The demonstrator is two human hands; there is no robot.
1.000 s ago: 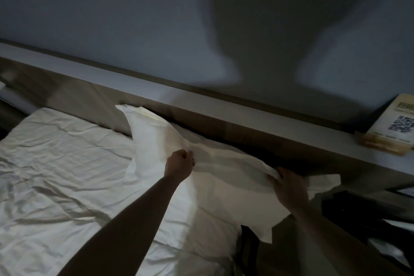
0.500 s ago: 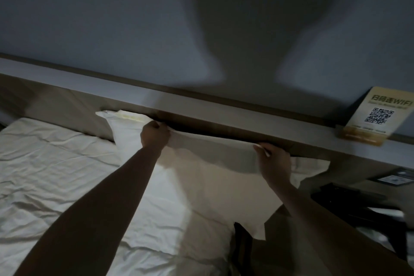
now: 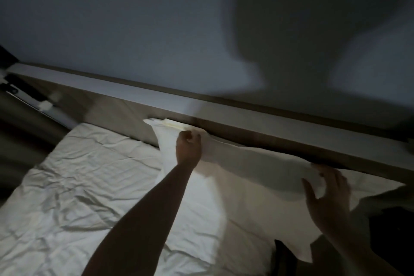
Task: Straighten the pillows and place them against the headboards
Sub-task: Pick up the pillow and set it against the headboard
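Observation:
A white pillow (image 3: 257, 186) leans with its top edge against the wooden headboard (image 3: 257, 129) at the bed's right end. My left hand (image 3: 188, 147) is closed on the pillow's top edge near its left corner. My right hand (image 3: 328, 190) holds the top edge near the right corner, thumb in front and fingers over the cloth. The pillow's lower right corner hangs over the mattress side. The room is dim.
A crumpled white sheet (image 3: 78, 186) covers the mattress to the left. A flat ledge (image 3: 156, 94) tops the headboard under a grey wall. Dark furniture (image 3: 392, 235) sits to the right of the bed, and a dark gap lies at the far left.
The pillow's top edge has been lifted up to the headboard and both hands moved with it. The view swung left, so the WiFi sign on the ledge is out of frame.

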